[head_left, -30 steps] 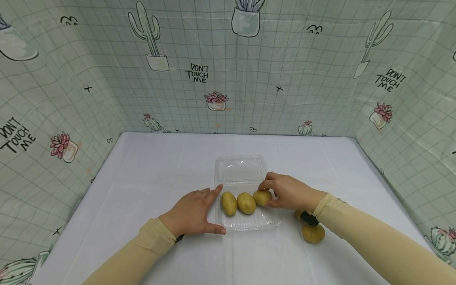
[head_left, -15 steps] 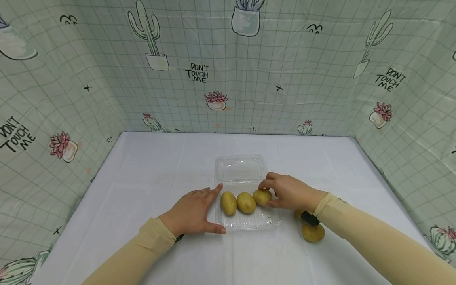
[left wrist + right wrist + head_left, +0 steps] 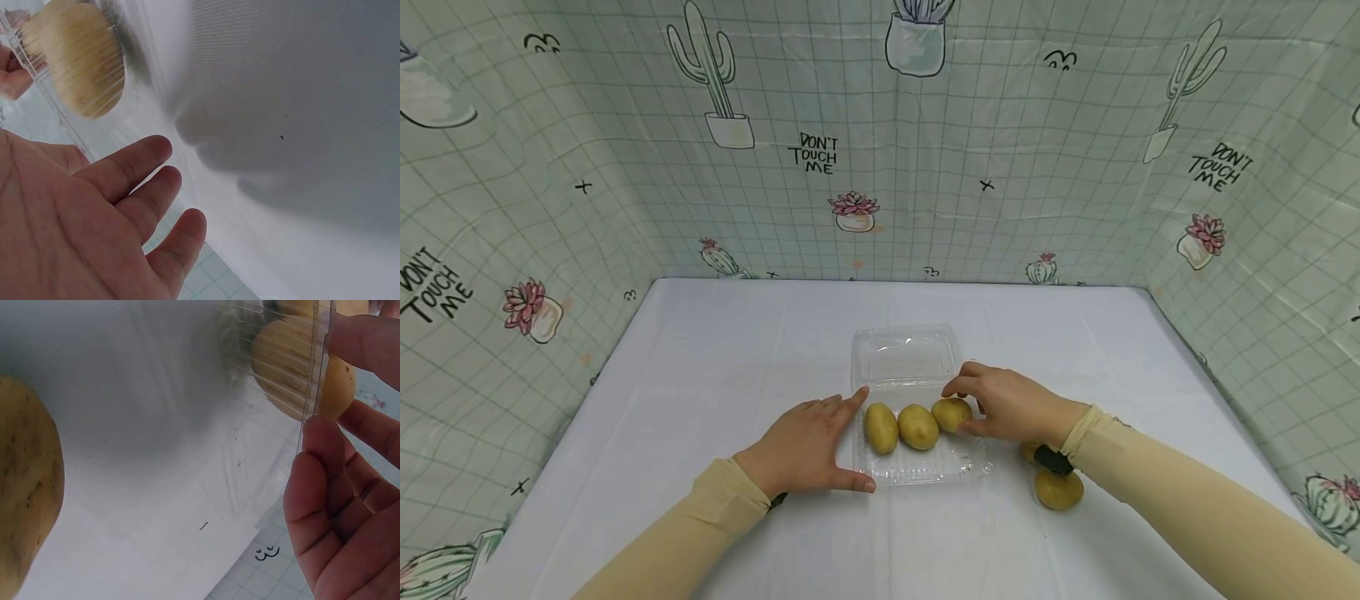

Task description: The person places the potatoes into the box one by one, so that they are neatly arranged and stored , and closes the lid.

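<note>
Nearest the person, a round yellow-brown potato (image 3: 1059, 492) is lying loose on the white cloth-covered surface (image 3: 737, 400), and just beyond it a second loose potato (image 3: 1028, 452) is showing only partly past the black wrist strap (image 3: 1051, 460). Farther in, the left hand (image 3: 801, 446) is bracketing the left side of a clear, ribbed plastic container (image 3: 925, 475), its fingers spread and holding nothing. Inside the container, a long yellow potato (image 3: 881, 428) and a rounder yellow potato (image 3: 918, 427) are sitting side by side. At the right end of their row, the right hand (image 3: 1011, 406) is curling its fingers around a small yellow potato (image 3: 952, 414), behind the ribbed side wall; how firmly they are pressing, one cannot tell. Letting it settle on the base before loosening the fingers seems wise, since round potatoes may be rolling easily, and lifting the fingers clear of the thin rim should be keeping the container steady. Beyond, the clear plastic lid (image 3: 906, 358) is lying folded back.
</note>
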`<state>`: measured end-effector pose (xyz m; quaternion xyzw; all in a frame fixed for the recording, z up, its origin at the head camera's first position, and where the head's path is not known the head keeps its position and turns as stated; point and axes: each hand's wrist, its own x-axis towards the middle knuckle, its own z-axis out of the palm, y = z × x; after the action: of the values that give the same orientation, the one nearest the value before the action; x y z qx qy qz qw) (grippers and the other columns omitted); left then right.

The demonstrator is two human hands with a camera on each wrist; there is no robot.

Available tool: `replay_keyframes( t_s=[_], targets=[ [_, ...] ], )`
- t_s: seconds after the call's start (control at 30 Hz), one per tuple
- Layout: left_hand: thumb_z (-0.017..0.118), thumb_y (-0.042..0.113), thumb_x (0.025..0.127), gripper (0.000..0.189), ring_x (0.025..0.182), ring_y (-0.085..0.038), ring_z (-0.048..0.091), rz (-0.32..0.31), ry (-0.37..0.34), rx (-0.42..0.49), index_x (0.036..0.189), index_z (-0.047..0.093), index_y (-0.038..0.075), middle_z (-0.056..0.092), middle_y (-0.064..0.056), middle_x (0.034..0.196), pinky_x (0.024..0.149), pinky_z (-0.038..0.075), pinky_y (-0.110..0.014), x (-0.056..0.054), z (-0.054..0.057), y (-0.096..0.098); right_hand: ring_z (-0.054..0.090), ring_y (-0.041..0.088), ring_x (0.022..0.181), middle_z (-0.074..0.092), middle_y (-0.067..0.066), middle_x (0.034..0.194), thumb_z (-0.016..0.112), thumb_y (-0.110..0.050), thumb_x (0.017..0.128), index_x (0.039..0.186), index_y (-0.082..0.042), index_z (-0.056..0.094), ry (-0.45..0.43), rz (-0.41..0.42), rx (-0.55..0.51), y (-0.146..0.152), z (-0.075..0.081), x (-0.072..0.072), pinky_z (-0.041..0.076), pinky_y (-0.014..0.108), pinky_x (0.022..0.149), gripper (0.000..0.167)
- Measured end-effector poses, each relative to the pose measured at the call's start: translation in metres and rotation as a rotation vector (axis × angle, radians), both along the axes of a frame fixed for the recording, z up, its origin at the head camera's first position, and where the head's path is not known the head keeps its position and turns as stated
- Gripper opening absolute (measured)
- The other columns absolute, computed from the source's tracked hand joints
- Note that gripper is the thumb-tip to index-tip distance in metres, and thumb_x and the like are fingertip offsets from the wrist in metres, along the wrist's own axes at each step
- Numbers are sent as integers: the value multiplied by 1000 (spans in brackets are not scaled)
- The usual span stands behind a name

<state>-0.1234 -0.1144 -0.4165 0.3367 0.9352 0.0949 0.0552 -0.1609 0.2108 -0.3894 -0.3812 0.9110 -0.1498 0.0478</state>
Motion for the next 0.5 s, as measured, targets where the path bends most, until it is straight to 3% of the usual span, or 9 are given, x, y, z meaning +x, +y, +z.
replay_keyframes(
  t_s=[0.23, 0.5],
  targets=[
    [62, 82, 73, 119, 134, -32, 46, 2, -5, 4, 158, 26, 6, 49, -17, 146, 111, 35, -44, 0, 1, 0, 53, 4, 71, 57, -4, 108, 82, -23, 83, 122, -12, 67, -19, -14, -2, 2, 3, 2, 49, 24, 64, 43],
    [63, 82, 73, 120, 134, -33, 47, -1, 1, 12, 157, 26, 5, 49, -16, 146, 110, 37, -46, 1, 2, 0, 55, 8, 72, 60, -1, 110, 79, -26, 87, 126, -13, 65, -14, -75, -47, 17, 16, 5, 48, 24, 63, 43]
  ],
)
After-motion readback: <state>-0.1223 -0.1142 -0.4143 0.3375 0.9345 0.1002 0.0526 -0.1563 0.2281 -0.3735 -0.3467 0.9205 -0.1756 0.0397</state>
